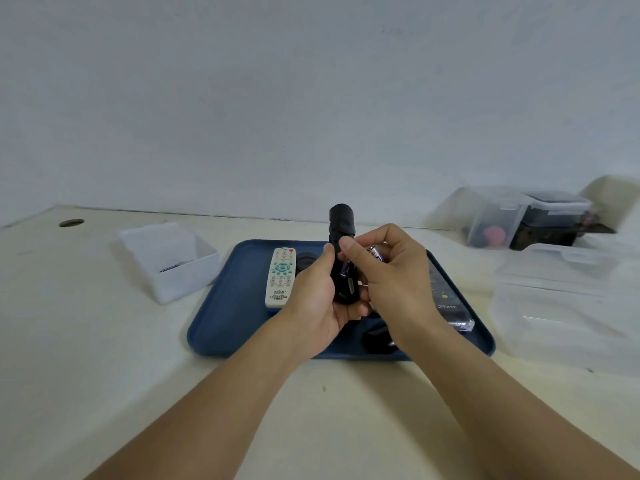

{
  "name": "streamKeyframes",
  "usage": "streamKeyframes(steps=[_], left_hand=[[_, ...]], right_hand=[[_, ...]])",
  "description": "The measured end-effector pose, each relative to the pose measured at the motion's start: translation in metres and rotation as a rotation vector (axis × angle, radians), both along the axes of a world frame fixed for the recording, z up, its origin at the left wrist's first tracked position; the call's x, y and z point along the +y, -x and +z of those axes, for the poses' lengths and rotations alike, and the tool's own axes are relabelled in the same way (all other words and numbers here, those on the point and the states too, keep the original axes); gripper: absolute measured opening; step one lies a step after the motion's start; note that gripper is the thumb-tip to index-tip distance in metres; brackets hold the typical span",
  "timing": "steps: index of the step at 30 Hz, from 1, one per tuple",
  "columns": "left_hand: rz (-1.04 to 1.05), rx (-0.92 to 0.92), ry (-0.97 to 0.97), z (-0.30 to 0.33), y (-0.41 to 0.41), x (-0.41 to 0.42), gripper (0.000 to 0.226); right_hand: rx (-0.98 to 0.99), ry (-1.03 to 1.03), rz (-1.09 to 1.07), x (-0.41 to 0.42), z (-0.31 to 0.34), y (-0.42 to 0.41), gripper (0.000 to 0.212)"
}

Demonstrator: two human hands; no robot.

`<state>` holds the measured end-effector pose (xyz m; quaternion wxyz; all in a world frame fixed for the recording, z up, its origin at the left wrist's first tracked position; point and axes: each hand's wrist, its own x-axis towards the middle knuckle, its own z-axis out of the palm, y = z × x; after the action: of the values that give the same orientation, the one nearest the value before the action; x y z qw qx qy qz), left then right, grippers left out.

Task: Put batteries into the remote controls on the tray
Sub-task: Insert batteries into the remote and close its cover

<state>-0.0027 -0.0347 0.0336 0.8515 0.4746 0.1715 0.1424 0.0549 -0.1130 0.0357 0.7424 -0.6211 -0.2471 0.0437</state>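
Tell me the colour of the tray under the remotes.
Dark blue tray, seen best in the head view, the only one.

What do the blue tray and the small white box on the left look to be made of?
The blue tray: likely matte plastic, given its even colour, rounded moulded rim and lack of glare. The small white box: probably frosted, translucent plastic; its thin walls let light through.

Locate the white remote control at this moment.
In the head view, the white remote control lies face up on the left part of the blue tray, just left of the left hand.
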Motion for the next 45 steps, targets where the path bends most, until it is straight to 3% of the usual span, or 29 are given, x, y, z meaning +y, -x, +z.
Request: streamKeyframes(steps=[7,14,18,24,28,31,35,40,45], left_hand=[[0.069,-0.002,0.045,0.003,0.001,-0.004,0.039],[0.056,-0.005,0.077,0.004,0.003,-0.001,0.032],[0.038,-0.03,0.109,0.002,0.001,0.002,0.042],[0.02,0.024,0.102,-0.001,-0.004,0.006,0.047],[0.07,0.027,0.086,0.001,-0.006,0.003,0.056],[0.113,-0.018,0.088,0.004,-0.006,0.003,0.053],[0.146,-0.097,0.036,0.006,-0.005,0.006,0.048],[0.19,-0.001,-0.22,0.0,-0.005,0.01,0.044],[0.139,-0.062,-0.004,0.005,-0.004,0.009,0.047]], right_hand=[[-0.046,-0.016,-0.05,0.009,-0.014,0.004,0.033],[-0.196,0.088,-0.094,0.013,-0.018,0.002,0.025],[-0.298,0.146,-0.102,0.008,-0.012,0.0,0.018],[-0.142,0.164,0.072,0.002,-0.01,-0.009,0.019],[-0.205,0.18,0.012,0.002,-0.01,-0.007,0.021],[-0.306,0.238,-0.086,0.002,-0.009,-0.01,0.025],[-0.328,0.31,-0.037,0.0,-0.009,-0.01,0.023],[-0.16,0.334,0.21,-0.004,-0.005,-0.012,0.012],[0.253,0.157,0.287,-0.009,0.003,-0.011,0.019]])
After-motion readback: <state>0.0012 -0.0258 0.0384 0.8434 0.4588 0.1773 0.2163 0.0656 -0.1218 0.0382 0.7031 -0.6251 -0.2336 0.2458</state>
